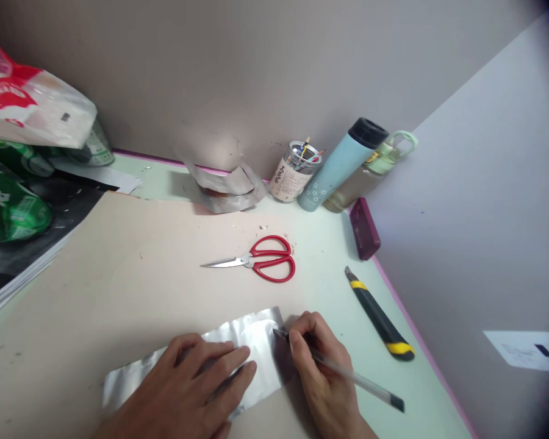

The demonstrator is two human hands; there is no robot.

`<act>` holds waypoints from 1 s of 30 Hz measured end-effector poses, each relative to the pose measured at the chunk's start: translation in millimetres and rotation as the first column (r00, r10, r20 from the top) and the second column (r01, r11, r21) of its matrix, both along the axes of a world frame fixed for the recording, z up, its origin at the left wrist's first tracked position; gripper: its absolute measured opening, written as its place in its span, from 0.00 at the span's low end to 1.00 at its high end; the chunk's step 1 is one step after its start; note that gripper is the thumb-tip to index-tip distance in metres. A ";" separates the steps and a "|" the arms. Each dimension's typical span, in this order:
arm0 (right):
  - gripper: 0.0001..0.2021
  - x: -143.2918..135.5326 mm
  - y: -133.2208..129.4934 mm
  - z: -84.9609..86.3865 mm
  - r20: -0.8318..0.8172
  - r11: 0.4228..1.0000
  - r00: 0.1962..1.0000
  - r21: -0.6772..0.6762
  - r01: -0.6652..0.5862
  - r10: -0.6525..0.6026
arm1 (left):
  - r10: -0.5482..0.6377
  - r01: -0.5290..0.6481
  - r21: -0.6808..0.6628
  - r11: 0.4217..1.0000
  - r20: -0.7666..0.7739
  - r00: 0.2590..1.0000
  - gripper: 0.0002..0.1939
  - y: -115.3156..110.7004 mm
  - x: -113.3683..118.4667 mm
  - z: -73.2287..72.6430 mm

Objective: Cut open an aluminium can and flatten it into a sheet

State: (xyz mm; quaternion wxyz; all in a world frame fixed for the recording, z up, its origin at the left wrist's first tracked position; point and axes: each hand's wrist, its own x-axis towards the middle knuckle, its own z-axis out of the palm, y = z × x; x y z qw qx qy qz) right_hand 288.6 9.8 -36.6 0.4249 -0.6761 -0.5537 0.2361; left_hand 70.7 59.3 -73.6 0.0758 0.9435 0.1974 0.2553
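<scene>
A flat strip of silvery metal sheet (261,360) lies at a slant across the front of the table. My left hand (196,378) rests on its middle, fingers stretched out and pressing it down. In my right hand (322,366) a clear-barrelled pen (354,377) with a dark end is pinched, its tip at the sheet's right part. Whether the tip touches the metal, I cannot tell. Beyond the sheet lie red-handled scissors (256,261), blades pointing left. To the right is a black and yellow utility knife (379,314).
At the back stand a can of pencils (293,177), a blue tumbler (341,164) and a greenish bottle (361,183), near curled metal scraps (229,189). A maroon case (365,228) sits by the right wall. Plastic packages (32,103) and papers (32,268) occupy the left.
</scene>
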 end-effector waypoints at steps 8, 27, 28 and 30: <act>0.12 0.9 -0.8 1.0 0.036 0.999 0.999 -0.016 -0.039 0.040 | -0.008 0.008 -0.018 1.000 -0.016 1.000 0.19 -0.1 -0.3 -4.1; 0.13 10.4 7.0 -1.8 -0.200 0.982 0.962 -0.047 0.182 -0.188 | -0.038 0.018 -0.127 0.992 -0.153 0.988 0.22 -1.3 -4.3 25.4; 0.15 10.7 7.7 -1.5 -0.211 0.986 0.963 -0.048 0.162 -0.168 | -0.035 0.014 -0.131 0.991 -0.157 0.987 0.22 -2.5 -5.1 29.2; 0.19 10.3 9.1 -0.7 -0.235 0.990 0.962 -0.049 0.131 -0.139 | -0.041 0.023 -0.123 0.992 -0.139 0.989 0.21 -4.8 -6.0 33.3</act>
